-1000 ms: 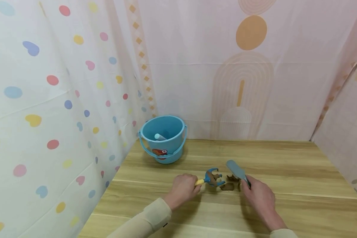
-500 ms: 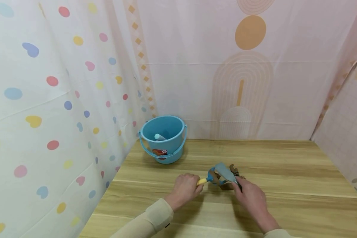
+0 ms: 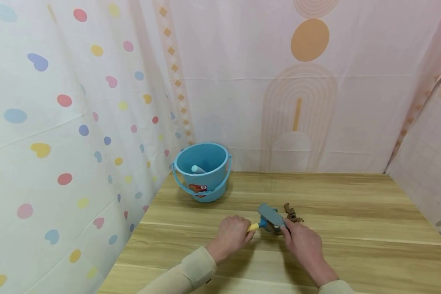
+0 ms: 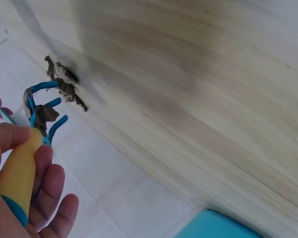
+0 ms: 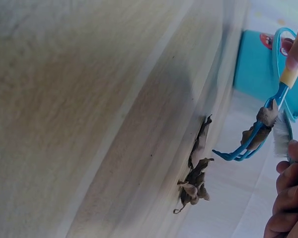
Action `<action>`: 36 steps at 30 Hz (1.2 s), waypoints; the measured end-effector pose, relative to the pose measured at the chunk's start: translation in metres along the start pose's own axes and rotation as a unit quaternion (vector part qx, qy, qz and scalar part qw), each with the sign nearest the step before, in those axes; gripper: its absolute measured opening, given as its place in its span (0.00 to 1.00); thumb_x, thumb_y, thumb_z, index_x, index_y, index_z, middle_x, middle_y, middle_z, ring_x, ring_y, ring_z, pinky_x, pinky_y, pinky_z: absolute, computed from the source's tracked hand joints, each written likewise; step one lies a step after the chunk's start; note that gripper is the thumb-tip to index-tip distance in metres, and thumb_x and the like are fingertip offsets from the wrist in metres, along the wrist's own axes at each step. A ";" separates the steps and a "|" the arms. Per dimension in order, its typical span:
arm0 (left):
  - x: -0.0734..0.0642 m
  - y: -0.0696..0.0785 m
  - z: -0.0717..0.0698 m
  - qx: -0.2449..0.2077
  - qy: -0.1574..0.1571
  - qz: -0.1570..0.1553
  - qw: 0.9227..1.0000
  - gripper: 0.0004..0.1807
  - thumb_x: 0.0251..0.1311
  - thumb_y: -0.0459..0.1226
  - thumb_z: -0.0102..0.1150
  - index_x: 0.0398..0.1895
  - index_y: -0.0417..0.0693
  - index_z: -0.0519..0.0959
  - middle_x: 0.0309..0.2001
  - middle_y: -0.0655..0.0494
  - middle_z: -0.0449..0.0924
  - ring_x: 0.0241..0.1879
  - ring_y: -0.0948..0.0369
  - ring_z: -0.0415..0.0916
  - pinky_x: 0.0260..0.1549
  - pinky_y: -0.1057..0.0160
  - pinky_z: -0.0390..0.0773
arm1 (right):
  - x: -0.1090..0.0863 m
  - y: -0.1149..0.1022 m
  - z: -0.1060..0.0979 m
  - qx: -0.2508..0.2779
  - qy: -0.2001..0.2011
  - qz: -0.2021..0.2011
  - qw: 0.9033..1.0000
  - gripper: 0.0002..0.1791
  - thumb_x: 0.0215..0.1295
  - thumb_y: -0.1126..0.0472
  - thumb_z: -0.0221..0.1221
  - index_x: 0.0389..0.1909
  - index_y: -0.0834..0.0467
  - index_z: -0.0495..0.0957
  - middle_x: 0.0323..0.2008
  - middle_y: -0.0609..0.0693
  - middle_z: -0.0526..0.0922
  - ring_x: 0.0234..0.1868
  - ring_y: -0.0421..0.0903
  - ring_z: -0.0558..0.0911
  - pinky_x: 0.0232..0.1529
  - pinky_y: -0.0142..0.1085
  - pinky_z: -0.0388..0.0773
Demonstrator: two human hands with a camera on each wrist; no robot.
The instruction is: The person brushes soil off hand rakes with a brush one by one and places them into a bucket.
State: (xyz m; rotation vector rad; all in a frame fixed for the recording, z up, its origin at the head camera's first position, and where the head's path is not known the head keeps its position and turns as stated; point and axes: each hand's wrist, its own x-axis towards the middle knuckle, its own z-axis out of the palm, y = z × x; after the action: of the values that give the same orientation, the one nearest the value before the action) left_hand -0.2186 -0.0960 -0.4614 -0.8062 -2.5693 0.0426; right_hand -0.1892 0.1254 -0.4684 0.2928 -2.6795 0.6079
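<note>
My left hand (image 3: 230, 237) grips the yellow handle of a small hand rake (image 4: 20, 171) with blue tines. Brown dry leaf pieces (image 5: 260, 124) are caught on its tines, which are raised off the table in the right wrist view. In my right hand (image 3: 304, 245) is a brush (image 3: 271, 215) with a flat grey-green back, held over the rake head. Its white bristles (image 5: 282, 135) are close to the caught leaves; whether they touch, I cannot tell. More curled dry leaves (image 5: 194, 183) lie on the table just beyond the tines.
A blue bucket (image 3: 207, 185) with its carrying handle hanging down stands at the table's back left. A pale rod end (image 3: 197, 169) shows inside it. Patterned curtains (image 3: 228, 110) enclose the wooden table (image 3: 353, 204) at the back and sides.
The brush has moved left, from above the leaves to over the rake head. My left hand and the rake have shifted slightly right.
</note>
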 end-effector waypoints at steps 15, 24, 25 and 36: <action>0.000 0.002 0.001 0.001 -0.003 -0.001 1.000 0.17 0.60 0.48 0.65 0.19 0.54 0.74 0.16 0.64 0.67 0.17 0.66 0.63 0.18 0.68 0.60 | 0.003 0.004 0.002 -0.019 0.021 0.010 1.000 0.15 0.66 0.57 0.64 0.50 0.57 0.84 0.24 0.54 0.81 0.17 0.48 0.75 0.13 0.40 0.66; -0.001 0.001 0.001 -0.006 -0.020 -0.020 1.000 0.17 0.60 0.47 0.66 0.18 0.54 0.73 0.16 0.64 0.67 0.17 0.66 0.64 0.18 0.68 0.61 | 0.007 0.017 -0.002 -0.001 0.024 0.034 0.999 0.15 0.68 0.57 0.61 0.51 0.60 0.83 0.30 0.57 0.85 0.21 0.51 0.79 0.15 0.42 0.69; -0.001 0.001 0.001 -0.007 -0.021 -0.023 1.000 0.17 0.60 0.47 0.66 0.17 0.54 0.73 0.16 0.64 0.66 0.17 0.66 0.64 0.18 0.68 0.62 | 0.008 0.017 -0.002 0.003 0.026 0.035 0.999 0.15 0.69 0.57 0.61 0.52 0.60 0.82 0.31 0.57 0.85 0.21 0.50 0.79 0.16 0.42 0.69; 0.004 0.005 -0.002 0.003 -0.017 -0.006 1.000 0.17 0.60 0.49 0.65 0.19 0.54 0.75 0.16 0.64 0.67 0.17 0.66 0.63 0.17 0.68 0.61 | 0.003 0.006 0.003 -0.026 0.044 -0.054 0.997 0.15 0.63 0.57 0.66 0.49 0.58 0.84 0.27 0.54 0.84 0.16 0.47 0.75 0.12 0.38 0.65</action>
State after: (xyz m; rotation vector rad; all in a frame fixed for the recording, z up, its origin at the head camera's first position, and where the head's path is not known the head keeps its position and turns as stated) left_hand -0.2176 -0.0898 -0.4588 -0.7941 -2.6039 0.0610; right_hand -0.1947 0.1295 -0.4718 0.3846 -2.5714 0.5053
